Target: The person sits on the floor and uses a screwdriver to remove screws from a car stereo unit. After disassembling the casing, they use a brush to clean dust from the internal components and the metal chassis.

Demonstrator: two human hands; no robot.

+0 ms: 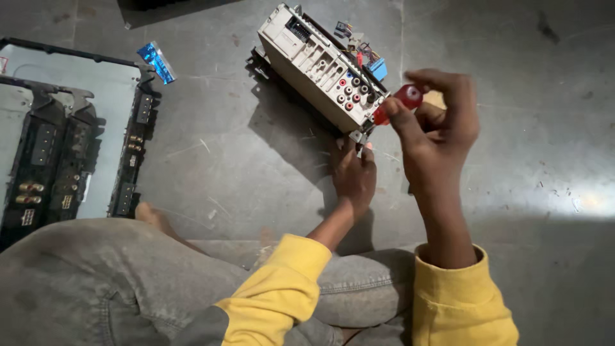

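The boxy grey metal car-stereo chassis (322, 66) lies tilted on the concrete floor (243, 160), likely rigid, fairly heavy and sharp-edged, best held by its corners, where the left hand (353, 174) braces it while the right hand (435, 125) grips a red-handled screwdriver (400, 102).

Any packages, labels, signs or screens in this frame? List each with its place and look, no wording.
Blue foil packet: on the floor at upper left, beside the flat panel's corner; small, oblong, shiny blue.
Pale label: on the dark chassis at far left; a small light strip, too small to make out further.
No signs or lit screens show.
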